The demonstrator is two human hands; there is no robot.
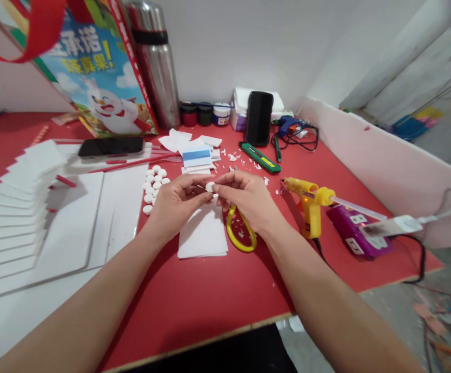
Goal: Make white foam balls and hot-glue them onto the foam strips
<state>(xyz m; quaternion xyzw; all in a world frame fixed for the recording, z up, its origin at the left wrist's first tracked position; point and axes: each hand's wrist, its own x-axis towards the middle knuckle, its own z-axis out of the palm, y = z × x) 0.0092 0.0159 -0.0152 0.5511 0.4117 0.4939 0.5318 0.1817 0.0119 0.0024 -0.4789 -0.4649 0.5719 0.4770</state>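
Between the fingertips of both hands is a small round white disc (210, 187). My left hand (180, 202) pinches it from the left with thumb and fingers. From the other side, my right hand (244, 197) closes its thumb and forefinger on the same disc. Several similar white discs (148, 199) lie in a cluster just left of my left hand. Beneath the hands rests a small stack of white paper sheets (203, 235). Yellow-handled scissors (241, 248) lie under my right hand, their blades mostly hidden by it.
A yellow glue gun (309, 207) stands at right beside a purple box (349, 228). Beyond the hands are a green utility knife (262, 158), white scraps and a propped phone (259, 119). White boards (73, 217), fanned cards (11, 217), a steel flask (157, 72) and a printed bag (104, 77) occupy the left.
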